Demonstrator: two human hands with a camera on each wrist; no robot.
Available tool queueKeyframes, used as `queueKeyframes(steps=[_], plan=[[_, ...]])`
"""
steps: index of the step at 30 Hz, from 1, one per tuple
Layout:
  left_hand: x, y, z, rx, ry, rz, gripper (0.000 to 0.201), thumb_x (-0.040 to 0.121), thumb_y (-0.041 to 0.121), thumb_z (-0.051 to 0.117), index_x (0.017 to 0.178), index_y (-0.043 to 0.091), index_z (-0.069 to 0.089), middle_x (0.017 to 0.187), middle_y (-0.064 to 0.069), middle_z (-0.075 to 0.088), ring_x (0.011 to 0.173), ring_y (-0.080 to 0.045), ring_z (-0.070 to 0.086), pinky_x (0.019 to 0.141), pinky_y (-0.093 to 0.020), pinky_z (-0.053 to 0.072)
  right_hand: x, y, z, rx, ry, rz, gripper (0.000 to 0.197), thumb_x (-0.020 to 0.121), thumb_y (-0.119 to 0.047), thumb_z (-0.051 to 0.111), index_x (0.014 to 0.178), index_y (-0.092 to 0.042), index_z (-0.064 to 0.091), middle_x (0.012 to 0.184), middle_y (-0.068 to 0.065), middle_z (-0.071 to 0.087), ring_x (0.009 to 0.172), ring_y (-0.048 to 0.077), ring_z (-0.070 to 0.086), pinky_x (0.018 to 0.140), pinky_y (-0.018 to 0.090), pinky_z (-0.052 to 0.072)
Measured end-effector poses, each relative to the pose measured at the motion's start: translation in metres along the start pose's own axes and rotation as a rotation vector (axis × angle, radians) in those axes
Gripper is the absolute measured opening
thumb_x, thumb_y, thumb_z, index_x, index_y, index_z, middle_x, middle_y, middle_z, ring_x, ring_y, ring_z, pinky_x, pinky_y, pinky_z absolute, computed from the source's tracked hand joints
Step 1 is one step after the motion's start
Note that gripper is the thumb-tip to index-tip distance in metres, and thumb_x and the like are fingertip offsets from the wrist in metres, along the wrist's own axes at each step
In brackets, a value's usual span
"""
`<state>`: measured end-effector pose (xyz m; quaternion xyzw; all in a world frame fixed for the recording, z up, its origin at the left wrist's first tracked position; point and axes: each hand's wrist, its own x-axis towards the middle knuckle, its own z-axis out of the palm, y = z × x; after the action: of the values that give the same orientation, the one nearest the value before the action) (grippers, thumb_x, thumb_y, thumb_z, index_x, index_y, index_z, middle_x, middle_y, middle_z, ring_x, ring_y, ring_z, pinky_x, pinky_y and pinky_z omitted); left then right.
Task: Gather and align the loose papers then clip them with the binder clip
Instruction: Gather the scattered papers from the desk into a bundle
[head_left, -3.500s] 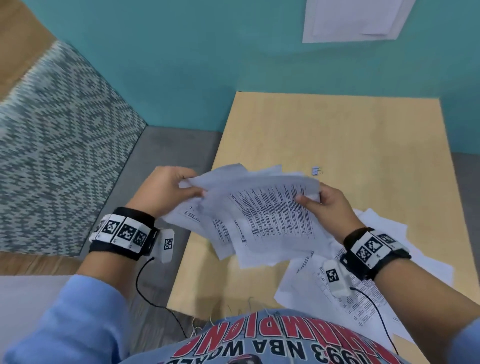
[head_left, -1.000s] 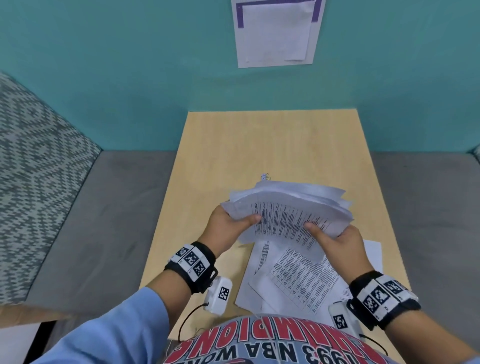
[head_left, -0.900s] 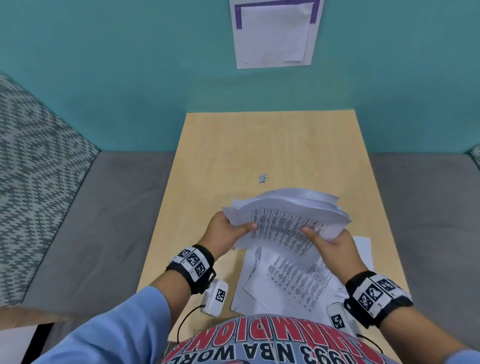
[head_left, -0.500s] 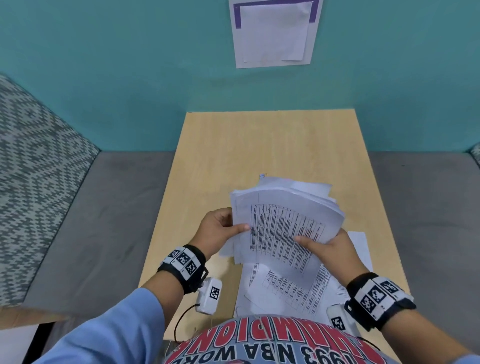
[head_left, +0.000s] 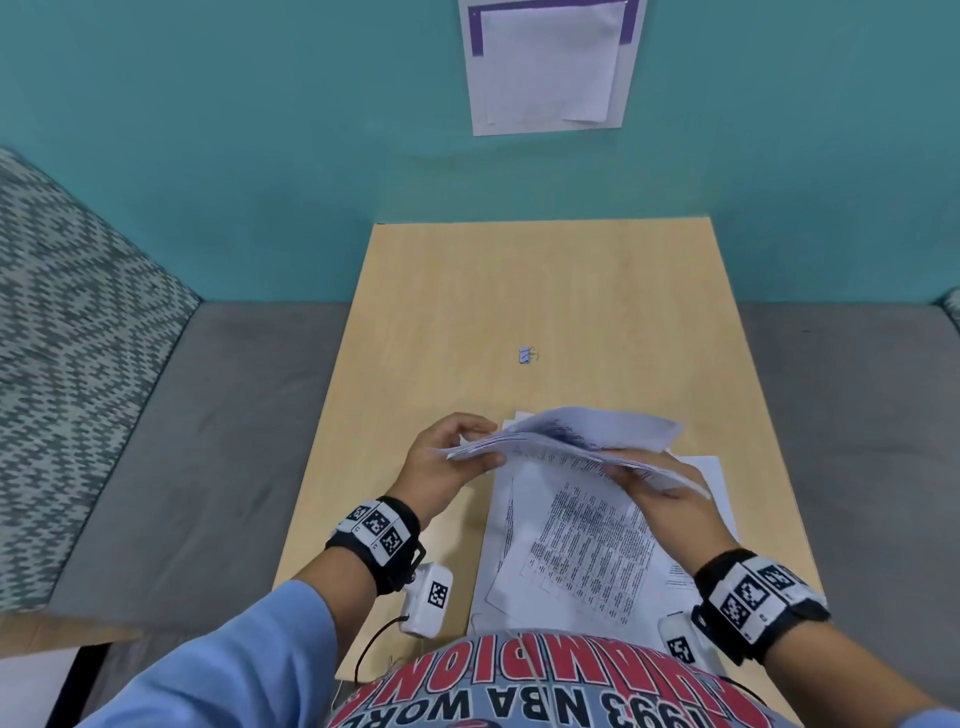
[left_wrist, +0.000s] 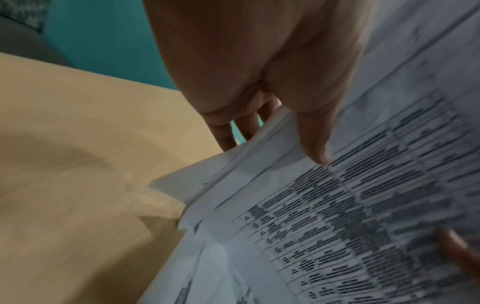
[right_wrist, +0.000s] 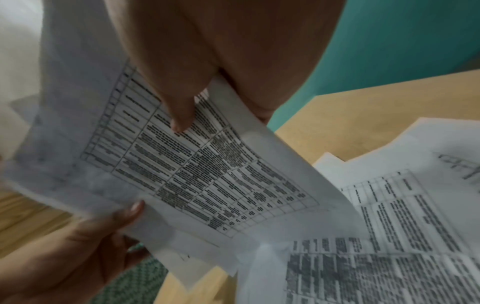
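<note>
Gathering is the step in hand: left hand (head_left: 441, 462) and right hand (head_left: 670, 499) each pinch an uneven bundle of printed white paper sheets (head_left: 582, 441) above the pale wooden desk (head_left: 545, 291). More printed sheets (head_left: 587, 545) lie at its near edge and likely need collecting next; the small blue binder clip (head_left: 527, 355) waits mid-desk.

One binder clip (head_left: 526, 355), one table (head_left: 540, 291), two hands.

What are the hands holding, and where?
Both hold the paper stack: left hand pinching its left edge, right hand its right edge.
</note>
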<state>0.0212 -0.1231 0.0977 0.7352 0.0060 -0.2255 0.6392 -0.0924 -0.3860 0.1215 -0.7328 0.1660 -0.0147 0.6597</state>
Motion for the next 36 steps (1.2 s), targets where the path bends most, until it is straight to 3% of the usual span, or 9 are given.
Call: queueKeyframes(steps=[6,11,15,19,22,26,30,34,36], plan=[[0.004,0.023,0.001,-0.088,0.082,0.064,0.023,0.086,-0.008,0.080,0.096,0.013,0.077,0.083,0.013,0.083,0.079,0.002,0.076,0.076,-0.017,0.060,0.010,-0.019,-0.002,0.108,0.107,-0.085,0.021,0.089,-0.003,0.077,0.097,-0.021,0.080,0.099,-0.015,0.081,0.098,0.001,0.074,0.085,0.010,0.052],[0.005,0.016,-0.002,0.042,0.053,0.047,0.021,0.084,0.000,0.086,0.102,-0.002,0.076,0.092,-0.009,0.079,0.078,-0.006,0.071,0.073,-0.019,0.056,0.006,-0.016,0.005,0.178,0.059,-0.102,0.030,0.086,0.005,0.077,0.090,-0.024,0.082,0.118,0.015,0.073,0.104,0.008,0.073,0.086,0.014,0.056],[0.003,0.013,0.003,0.079,0.036,0.041,0.012,0.086,0.002,0.086,0.092,0.004,0.076,0.084,-0.014,0.076,0.075,-0.007,0.067,0.073,-0.024,0.051,0.010,-0.011,0.008,0.074,0.095,-0.099,0.035,0.083,0.000,0.083,0.088,-0.035,0.082,0.116,0.008,0.071,0.119,0.030,0.066,0.104,0.039,0.054],[0.003,0.027,0.003,0.030,0.081,0.134,0.023,0.085,0.003,0.087,0.094,0.023,0.079,0.094,-0.002,0.084,0.088,-0.009,0.074,0.083,-0.029,0.060,0.013,-0.027,0.006,0.127,0.137,-0.186,0.039,0.082,0.002,0.083,0.087,-0.037,0.083,0.117,0.016,0.070,0.111,0.023,0.071,0.098,0.026,0.054],[0.004,0.024,0.006,0.059,0.056,0.132,0.022,0.083,0.001,0.088,0.099,0.011,0.077,0.092,-0.008,0.080,0.082,-0.009,0.072,0.073,-0.023,0.059,0.013,-0.016,0.005,0.016,0.110,-0.151,0.032,0.081,-0.004,0.085,0.088,-0.035,0.083,0.111,0.006,0.068,0.110,0.024,0.068,0.093,0.021,0.054],[0.005,0.013,0.013,0.085,0.017,0.079,0.015,0.084,-0.003,0.085,0.093,0.004,0.075,0.085,-0.007,0.073,0.073,-0.006,0.065,0.067,-0.018,0.051,0.012,0.003,0.006,0.056,0.068,-0.062,0.027,0.083,-0.001,0.083,0.088,-0.027,0.084,0.107,0.001,0.070,0.108,0.033,0.069,0.095,0.048,0.056],[0.008,0.026,0.015,-0.004,0.096,0.101,0.022,0.084,-0.001,0.086,0.102,0.010,0.079,0.090,0.007,0.082,0.081,-0.001,0.076,0.076,-0.020,0.058,0.013,-0.021,0.007,0.109,0.135,-0.123,0.032,0.083,-0.001,0.083,0.090,-0.032,0.081,0.109,0.014,0.074,0.106,0.027,0.073,0.095,0.039,0.058],[0.009,0.031,0.013,-0.047,0.081,0.100,0.029,0.085,0.002,0.085,0.113,0.010,0.078,0.100,0.008,0.084,0.093,-0.006,0.080,0.085,-0.024,0.063,0.011,-0.030,0.003,0.136,0.227,-0.192,0.047,0.081,0.005,0.082,0.106,-0.026,0.058,0.114,0.009,0.068,0.097,0.008,0.074,0.087,0.024,0.059],[0.008,0.021,0.011,-0.016,0.055,0.065,0.029,0.086,0.006,0.085,0.113,0.016,0.079,0.105,0.005,0.084,0.098,-0.009,0.080,0.089,-0.028,0.064,0.012,-0.017,0.001,0.187,0.247,-0.131,0.062,0.080,0.011,0.081,0.115,-0.024,0.044,0.124,0.011,0.059,0.095,0.011,0.075,0.085,0.030,0.062]])
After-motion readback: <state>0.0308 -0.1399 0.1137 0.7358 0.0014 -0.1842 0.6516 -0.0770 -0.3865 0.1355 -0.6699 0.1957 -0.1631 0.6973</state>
